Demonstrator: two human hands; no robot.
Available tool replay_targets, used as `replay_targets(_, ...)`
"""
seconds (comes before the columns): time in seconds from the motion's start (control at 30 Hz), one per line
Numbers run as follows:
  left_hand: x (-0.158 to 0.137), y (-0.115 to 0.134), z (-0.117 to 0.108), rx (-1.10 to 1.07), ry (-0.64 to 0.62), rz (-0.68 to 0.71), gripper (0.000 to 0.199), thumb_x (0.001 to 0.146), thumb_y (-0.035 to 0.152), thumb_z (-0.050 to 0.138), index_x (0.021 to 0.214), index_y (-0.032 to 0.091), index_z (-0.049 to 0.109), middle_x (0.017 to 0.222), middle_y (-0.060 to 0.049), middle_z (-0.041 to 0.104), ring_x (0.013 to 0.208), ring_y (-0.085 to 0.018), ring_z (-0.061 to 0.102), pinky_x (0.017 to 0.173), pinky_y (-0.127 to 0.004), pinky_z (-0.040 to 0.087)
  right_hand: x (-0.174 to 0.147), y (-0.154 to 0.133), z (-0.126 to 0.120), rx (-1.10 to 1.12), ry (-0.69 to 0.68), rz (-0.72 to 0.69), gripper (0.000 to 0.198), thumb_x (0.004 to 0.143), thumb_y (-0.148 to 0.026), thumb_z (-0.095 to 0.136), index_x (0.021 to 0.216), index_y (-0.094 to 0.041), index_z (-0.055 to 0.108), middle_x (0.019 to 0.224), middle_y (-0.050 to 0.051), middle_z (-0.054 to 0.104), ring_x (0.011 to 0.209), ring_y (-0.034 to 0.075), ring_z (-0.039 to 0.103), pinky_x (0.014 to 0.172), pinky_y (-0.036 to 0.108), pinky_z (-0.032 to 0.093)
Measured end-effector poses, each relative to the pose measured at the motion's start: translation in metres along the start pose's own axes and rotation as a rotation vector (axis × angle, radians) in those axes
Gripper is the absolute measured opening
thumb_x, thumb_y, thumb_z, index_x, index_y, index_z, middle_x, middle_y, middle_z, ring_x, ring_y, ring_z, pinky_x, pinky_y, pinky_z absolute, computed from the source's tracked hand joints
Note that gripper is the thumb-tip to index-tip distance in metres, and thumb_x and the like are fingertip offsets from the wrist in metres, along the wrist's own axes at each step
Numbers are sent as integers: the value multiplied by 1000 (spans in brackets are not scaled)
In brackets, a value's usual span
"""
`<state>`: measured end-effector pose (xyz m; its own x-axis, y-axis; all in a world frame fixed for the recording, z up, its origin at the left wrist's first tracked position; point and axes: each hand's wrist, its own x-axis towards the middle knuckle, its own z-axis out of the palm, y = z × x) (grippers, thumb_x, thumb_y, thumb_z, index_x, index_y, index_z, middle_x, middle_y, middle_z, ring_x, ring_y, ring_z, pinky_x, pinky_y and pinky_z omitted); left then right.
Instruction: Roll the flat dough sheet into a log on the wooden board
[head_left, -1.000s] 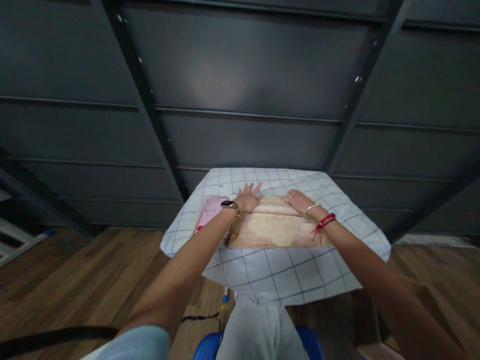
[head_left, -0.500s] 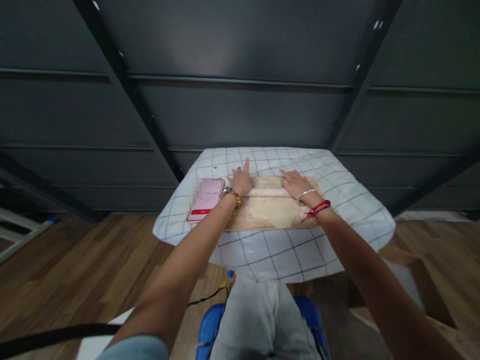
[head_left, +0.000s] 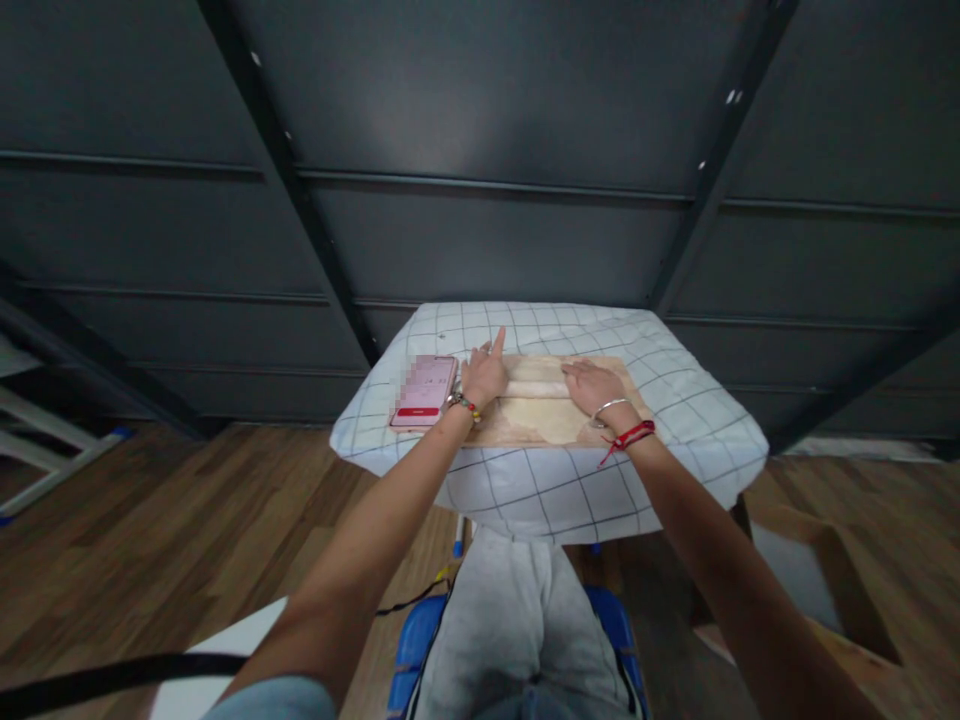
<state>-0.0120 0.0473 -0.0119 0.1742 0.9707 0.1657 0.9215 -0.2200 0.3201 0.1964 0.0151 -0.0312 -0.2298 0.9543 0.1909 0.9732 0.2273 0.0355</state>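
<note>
On the wooden board (head_left: 559,428) at the middle of the table, both hands lie palm-down with fingers extended, flattened upon a pale rolling pin (head_left: 538,377) and gripping nothing: the left hand (head_left: 484,375) presses the pin's left end, its index finger pointing away from the body, and the right hand (head_left: 595,384) presses the right end, fingers together. Between the two hands the pin shows as a light, smooth cylinder lying crosswise along the far part of the board. Just nearer the body, a thin sheet of dough (head_left: 541,412) lies flat on the board, cream-coloured and only slightly paler than the wood, its outline indistinct. A beaded bracelet circles the left wrist; a metal bangle and a red cord circle the right. Beside the left hand, to its left and just off the board, a pink phone (head_left: 425,391) rests face-up on the white tablecloth (head_left: 540,490), which carries a dark grid pattern and hangs over the table's edges. Beneath the table's near edge appear grey trousers and a blue seat (head_left: 411,650). Brown wooden planks form the floor (head_left: 187,520), and dark grey panelled walls (head_left: 480,150) crossed by slanting metal struts close off the room behind.
</note>
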Motion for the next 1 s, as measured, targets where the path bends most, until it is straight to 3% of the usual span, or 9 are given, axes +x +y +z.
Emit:
replay_targets(0.27,-34,6,-5,63,179,75,70,84,6,32,150,25,16,146,-11,36,129,-26,42,99,-44,41,-23,-17,-13,-83,64,86,39,95,-25,28,108,-13,63,104,16,68,98,24,63,86,35,44)
replay_targets(0.37,-47,10,-4,91,213,83,69,86,5,28,150,26,14,147,-12,35,116,-26,53,88,-38,49,-34,-20,-13,-76,70,65,39,96,-25,28,99,-11,65,103,17,68,110,26,57,94,39,40)
replay_targets(0.47,-61,14,-3,128,247,73,72,85,4,30,150,27,12,148,-15,30,109,-26,58,85,-37,50,-48,-23,-9,-26,113,51,38,95,-25,30,107,-11,63,119,16,63,127,27,43,103,44,31)
replay_targets(0.57,-76,15,-2,101,275,105,78,80,0,34,150,25,12,151,-18,22,119,-30,52,89,-40,48,-67,-25,-3,-4,192,25,42,95,-28,31,124,-9,55,137,16,50,133,29,34,107,47,26)
replay_targets(0.7,-91,6,-2,-52,296,214,90,69,-2,42,150,22,11,153,-16,13,134,-30,33,99,-41,42,-90,-22,2,6,238,-55,47,94,-31,35,132,-8,49,140,17,45,134,31,31,108,49,25)
replay_targets(0.83,-89,-4,-2,-139,358,273,78,76,6,41,148,18,16,152,-15,17,137,-29,26,108,-46,32,-92,-10,-1,17,209,-139,43,91,-25,43,131,-14,50,131,16,53,126,28,43,104,46,32)
replay_targets(0.9,-80,-8,-2,-132,369,273,73,79,9,40,148,18,18,151,-14,22,136,-28,27,108,-47,31,-86,-3,-6,22,162,-184,38,90,-21,46,127,-15,53,118,14,61,111,26,53,96,42,40)
replay_targets(1.0,-60,-13,-1,-88,365,270,69,82,12,39,147,17,20,149,-15,26,135,-28,30,106,-47,33,-70,6,-17,11,133,-243,30,89,-19,50,118,-15,58,103,13,64,96,24,57,88,38,44)
